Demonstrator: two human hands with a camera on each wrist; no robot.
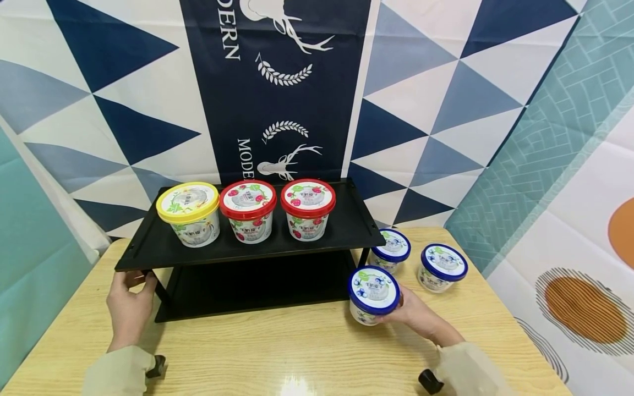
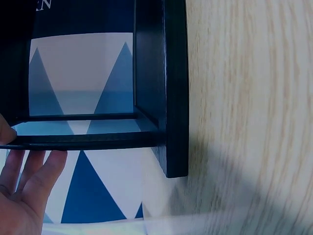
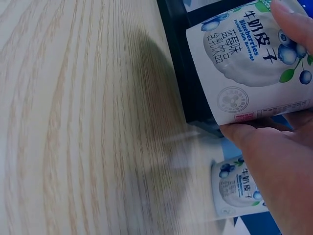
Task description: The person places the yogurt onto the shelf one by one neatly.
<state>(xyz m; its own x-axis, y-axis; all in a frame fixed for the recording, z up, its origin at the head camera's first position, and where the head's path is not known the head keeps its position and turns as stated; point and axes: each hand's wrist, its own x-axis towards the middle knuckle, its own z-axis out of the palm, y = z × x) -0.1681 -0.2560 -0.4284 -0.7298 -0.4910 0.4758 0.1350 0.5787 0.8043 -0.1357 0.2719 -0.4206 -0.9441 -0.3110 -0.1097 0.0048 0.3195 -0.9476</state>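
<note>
My right hand [image 1: 413,313] grips a blue-lidded cup [image 1: 373,295] by its side, at the front right corner of a black two-tier shelf [image 1: 252,253]. Blueberries are printed on this cup's wall [image 3: 249,63] in the right wrist view, with the thumb and fingers on opposite sides of it. At the shelf's left front corner, my left hand [image 1: 130,302] holds the thin post [image 2: 83,142], thumb on one side and fingers on the other. A yellow-lidded cup [image 1: 189,214] and two red-lidded cups, one in the middle [image 1: 249,212] and one on the right [image 1: 308,210], stand upright on the top tier.
Two more blue-lidded cups stand on the wooden table [image 1: 277,352] at right: one beside the shelf [image 1: 391,247], the other farther right [image 1: 442,267]. A patterned cloth [image 1: 277,110] hangs behind the shelf. The lower tier [image 1: 257,283] lies beneath the cups.
</note>
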